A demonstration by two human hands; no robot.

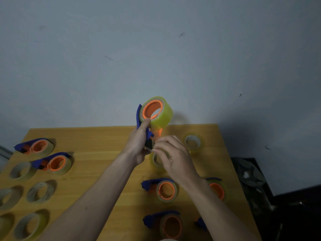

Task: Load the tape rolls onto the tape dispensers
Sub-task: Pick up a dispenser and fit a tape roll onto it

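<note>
the left hand (139, 145) grips the blue tape dispenser (141, 122) above the far edge of the wooden table (97, 150), thumb on the yellow tape roll (159, 111) seated on its orange hub. the right hand (171, 153), just beside the dispenser's lower end, has curled fingers; whether they pinch tape cannot be told.
</note>
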